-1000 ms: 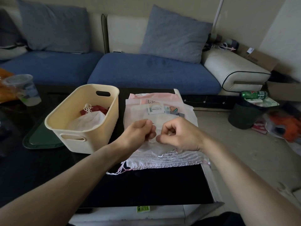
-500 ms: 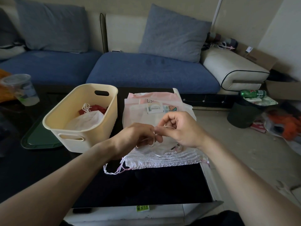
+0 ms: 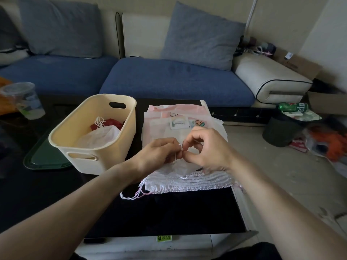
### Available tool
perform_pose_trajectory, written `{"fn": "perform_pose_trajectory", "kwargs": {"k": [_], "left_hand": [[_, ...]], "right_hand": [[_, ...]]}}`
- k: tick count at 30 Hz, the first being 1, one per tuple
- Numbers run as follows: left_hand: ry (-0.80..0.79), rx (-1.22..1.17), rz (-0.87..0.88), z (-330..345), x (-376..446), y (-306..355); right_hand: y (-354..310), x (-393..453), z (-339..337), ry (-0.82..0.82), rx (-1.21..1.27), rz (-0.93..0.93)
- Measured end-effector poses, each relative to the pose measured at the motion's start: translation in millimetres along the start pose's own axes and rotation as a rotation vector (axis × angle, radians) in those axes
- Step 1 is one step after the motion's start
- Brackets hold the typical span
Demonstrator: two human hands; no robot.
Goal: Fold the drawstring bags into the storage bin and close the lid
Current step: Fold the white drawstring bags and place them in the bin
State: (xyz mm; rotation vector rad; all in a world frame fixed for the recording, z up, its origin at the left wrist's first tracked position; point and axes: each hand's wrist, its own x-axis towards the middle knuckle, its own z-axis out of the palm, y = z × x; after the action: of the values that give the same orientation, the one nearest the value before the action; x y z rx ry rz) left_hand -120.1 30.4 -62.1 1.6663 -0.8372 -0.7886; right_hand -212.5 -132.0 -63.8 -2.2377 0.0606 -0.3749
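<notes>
A pile of pale pink and white drawstring bags (image 3: 180, 119) lies on the black table, right of a cream storage bin (image 3: 78, 128). The bin holds a white bag (image 3: 101, 136) and a red one (image 3: 110, 123). On top of the pile, a small translucent white bag (image 3: 178, 168) sits under my hands. My left hand (image 3: 157, 154) and my right hand (image 3: 208, 149) meet above it, each pinching its thin white drawstring (image 3: 176, 156). A ruffled white bag (image 3: 189, 182) with pink cords lies at the pile's near edge. The dark green lid (image 3: 45, 156) lies flat under the bin's left side.
A plastic cup (image 3: 26, 100) stands at the table's far left. A blue sofa with grey cushions runs behind the table. On the floor to the right are a dark waste bin (image 3: 279, 132) with a green can on it, and scattered litter.
My hands have drawn closer together over the small bag, fingertips now meeting at the drawstring. The right hand moved slightly left and up; the bags and bin stayed put.
</notes>
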Motion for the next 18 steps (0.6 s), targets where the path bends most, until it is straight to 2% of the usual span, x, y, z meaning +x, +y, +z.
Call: {"fn": "perform_pose_trajectory", "kwargs": {"k": [4, 8, 13, 18], "left_hand": [[0.018, 0.027, -0.016, -2, 0, -3], [0.05, -0.026, -0.078, -3, 1, -7], [0.062, -0.052, -0.126, -5, 2, -10], [0.027, -0.095, -0.074, -8, 1, -8]], "right_hand": [[-6, 0, 7, -0.007, -0.029, -0.032], [-11, 1, 12, -0.004, 0.043, 0.009], [-10, 4, 15, 0.079, 0.221, 0.068], [-7, 6, 19, 0.166, 0.291, 0.065]]}}
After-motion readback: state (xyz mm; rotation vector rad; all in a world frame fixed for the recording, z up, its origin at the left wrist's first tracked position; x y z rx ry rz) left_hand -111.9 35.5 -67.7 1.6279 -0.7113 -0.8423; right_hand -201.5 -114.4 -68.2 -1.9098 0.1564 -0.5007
